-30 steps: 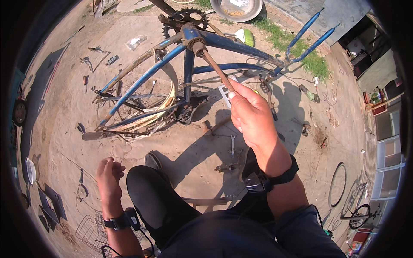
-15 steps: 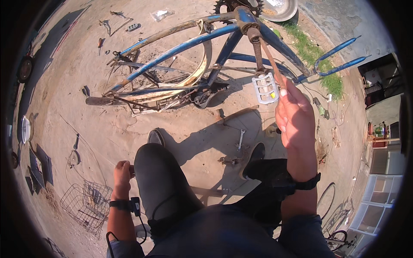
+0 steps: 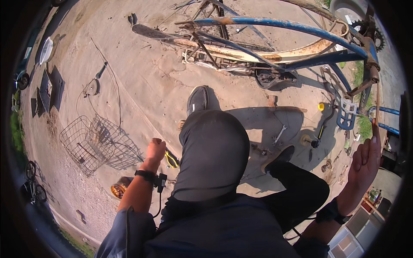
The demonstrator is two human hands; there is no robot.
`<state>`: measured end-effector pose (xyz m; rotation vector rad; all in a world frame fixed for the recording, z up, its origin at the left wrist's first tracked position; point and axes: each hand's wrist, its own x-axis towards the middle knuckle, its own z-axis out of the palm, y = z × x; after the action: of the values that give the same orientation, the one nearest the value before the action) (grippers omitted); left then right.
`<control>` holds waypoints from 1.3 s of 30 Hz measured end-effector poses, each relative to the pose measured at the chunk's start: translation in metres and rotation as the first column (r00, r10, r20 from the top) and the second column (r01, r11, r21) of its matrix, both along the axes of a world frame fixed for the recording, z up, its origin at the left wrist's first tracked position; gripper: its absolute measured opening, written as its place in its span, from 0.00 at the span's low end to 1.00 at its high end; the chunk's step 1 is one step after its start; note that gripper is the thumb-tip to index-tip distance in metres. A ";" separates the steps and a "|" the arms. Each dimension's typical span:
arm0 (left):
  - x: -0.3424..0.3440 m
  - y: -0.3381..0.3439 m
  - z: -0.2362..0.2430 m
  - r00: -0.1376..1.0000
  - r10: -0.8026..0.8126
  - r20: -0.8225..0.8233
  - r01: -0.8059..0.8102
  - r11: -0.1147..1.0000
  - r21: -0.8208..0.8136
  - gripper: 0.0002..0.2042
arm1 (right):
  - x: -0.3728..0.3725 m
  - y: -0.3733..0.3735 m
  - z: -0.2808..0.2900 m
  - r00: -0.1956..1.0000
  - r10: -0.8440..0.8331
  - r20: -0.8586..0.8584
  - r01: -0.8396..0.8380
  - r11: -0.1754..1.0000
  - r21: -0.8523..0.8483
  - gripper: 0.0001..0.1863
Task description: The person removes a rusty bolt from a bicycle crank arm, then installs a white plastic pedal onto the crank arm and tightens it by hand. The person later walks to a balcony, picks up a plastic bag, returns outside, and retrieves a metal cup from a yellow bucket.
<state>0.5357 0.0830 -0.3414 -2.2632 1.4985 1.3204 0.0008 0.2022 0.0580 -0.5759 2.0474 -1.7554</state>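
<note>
My right hand (image 3: 364, 159), at the right, is closed on a long thin brown rod (image 3: 377, 105), which reaches up to the rusty bottom bracket (image 3: 373, 69) of a blue bicycle frame (image 3: 314, 33). A pedal (image 3: 346, 114) hangs from a crank left of the rod. My left hand (image 3: 155, 148) is low at centre-left beside my knee, fingers curled; what it holds, if anything, is hidden. Yellow-handled pliers (image 3: 172, 160) show just right of it; I cannot make out whether they touch.
A wire basket (image 3: 86, 142), a dark panel (image 3: 49, 92) and a white basin (image 3: 46, 50) are at the left. A wrench (image 3: 279, 134) and a yellow cap (image 3: 321, 106) lie between my feet and the frame. Small bicycles (image 3: 32, 182) stand at the lower left.
My view has swung left, shifting the frame to the upper right. My right hand, still on the rod, is further right; my left hand is higher in view, beside the now-visible pliers.
</note>
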 end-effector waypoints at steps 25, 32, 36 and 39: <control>0.042 0.048 -0.025 0.998 0.052 0.021 -0.054 0.991 0.121 0.18 | 0.013 -0.010 0.008 0.990 -0.052 0.132 0.053 0.999 -0.001 0.28; 0.022 0.002 -0.015 0.995 -0.097 -0.015 0.098 0.982 0.163 0.19 | 0.022 -0.021 0.010 0.992 -0.023 0.124 0.025 1.000 -0.017 0.25; -0.019 -0.053 0.001 0.975 0.021 -0.221 -0.008 0.998 0.060 0.21 | 0.020 -0.018 0.006 0.996 0.026 0.090 -0.023 0.999 -0.034 0.26; -0.037 -0.121 -0.001 0.899 -0.208 -0.386 0.216 0.976 -0.022 0.20 | 0.015 -0.015 0.006 0.994 0.022 0.103 -0.018 0.999 -0.038 0.26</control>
<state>0.4985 -0.0382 -0.3423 -1.8284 1.7759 1.7749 0.0153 0.1869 0.0635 -0.5041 1.9366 -1.7770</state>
